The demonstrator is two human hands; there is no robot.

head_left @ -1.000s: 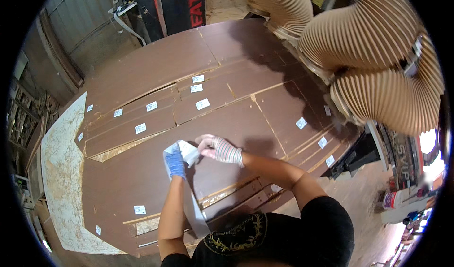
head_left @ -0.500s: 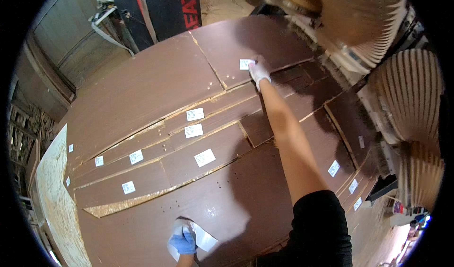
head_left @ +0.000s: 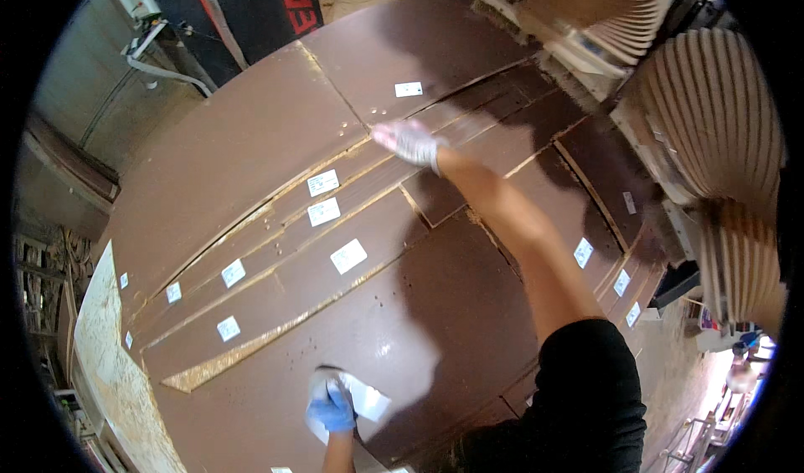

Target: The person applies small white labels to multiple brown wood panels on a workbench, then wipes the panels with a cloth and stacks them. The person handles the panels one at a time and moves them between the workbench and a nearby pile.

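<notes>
Brown panels, cut into large sheets and narrow strips, lie side by side below me. My right hand, in a pale glove, is smeared by motion over the seam near the upper middle. Its fingers look stretched out, with nothing seen in them. A white label lies flat on the far panel, just beyond that hand. At the lower middle my left hand, in a blue and white glove, is closed on a strip of white labels. Part of the strip is hidden under the fingers.
More labels are stuck on the strips and panels. Ribbed ducts rise along the right side. A pale board runs along the left edge. A black machine part stands at the far left.
My right hand has let go of the label on the far panel and moved left and nearer. My left hand still grips the label strip. The view has shifted slightly.
</notes>
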